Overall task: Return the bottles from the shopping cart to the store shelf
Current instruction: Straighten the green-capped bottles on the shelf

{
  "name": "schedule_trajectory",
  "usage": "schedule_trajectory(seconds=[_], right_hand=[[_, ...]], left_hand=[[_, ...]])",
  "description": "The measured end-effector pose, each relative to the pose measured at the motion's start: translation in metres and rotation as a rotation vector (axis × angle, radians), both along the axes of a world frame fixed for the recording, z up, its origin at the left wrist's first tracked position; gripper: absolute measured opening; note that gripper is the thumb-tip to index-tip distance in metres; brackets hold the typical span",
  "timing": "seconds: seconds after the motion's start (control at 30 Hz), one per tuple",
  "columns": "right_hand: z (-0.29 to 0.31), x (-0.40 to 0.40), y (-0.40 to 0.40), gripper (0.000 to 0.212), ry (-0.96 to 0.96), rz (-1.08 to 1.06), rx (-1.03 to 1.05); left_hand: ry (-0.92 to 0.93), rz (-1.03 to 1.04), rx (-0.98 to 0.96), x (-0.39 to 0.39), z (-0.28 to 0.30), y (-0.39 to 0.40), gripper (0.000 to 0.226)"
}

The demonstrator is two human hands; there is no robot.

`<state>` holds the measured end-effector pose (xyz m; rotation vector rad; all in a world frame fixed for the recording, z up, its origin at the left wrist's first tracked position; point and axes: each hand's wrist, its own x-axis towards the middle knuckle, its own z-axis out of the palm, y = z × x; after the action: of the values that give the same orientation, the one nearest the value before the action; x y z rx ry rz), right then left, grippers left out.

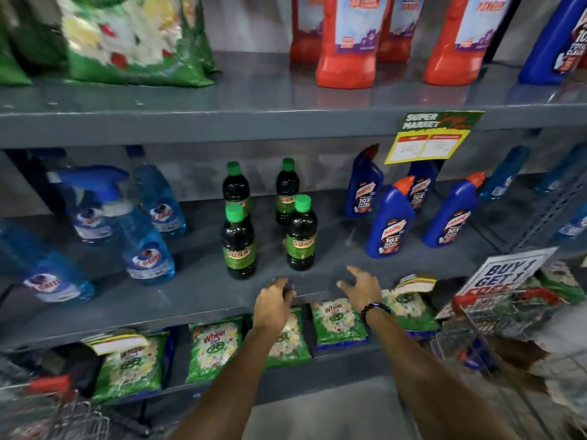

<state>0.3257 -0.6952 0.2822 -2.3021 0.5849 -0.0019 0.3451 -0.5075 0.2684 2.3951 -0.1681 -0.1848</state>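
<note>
Both my arms reach toward the shelf (197, 287) edge: left hand (272, 301) fingers curled empty, right hand (362, 289) fingers spread apart.

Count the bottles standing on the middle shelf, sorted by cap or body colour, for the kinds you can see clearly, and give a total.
Dark bottles with green caps: 4
Blue bottles with orange caps: 4
Clear blue spray or refill bottles at left: at least 5, some blurred
Total: at least 13

Four green-capped bottles (301, 233) are stood mid-shelf (197, 290), flanked by spray bottles (146, 249) leftward and blue cleaners (389, 222) rightward.
</note>
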Motion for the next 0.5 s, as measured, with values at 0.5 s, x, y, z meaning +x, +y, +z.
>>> schedule_trajectory(seconds=[0.5], right_hand=[[-0.005, 0.052, 0.042, 0.058, -0.157, 0.096, 0.191]], left_hand=[[0.034, 0.062, -0.089, 0.051, 0.001, -0.003, 0.056]])
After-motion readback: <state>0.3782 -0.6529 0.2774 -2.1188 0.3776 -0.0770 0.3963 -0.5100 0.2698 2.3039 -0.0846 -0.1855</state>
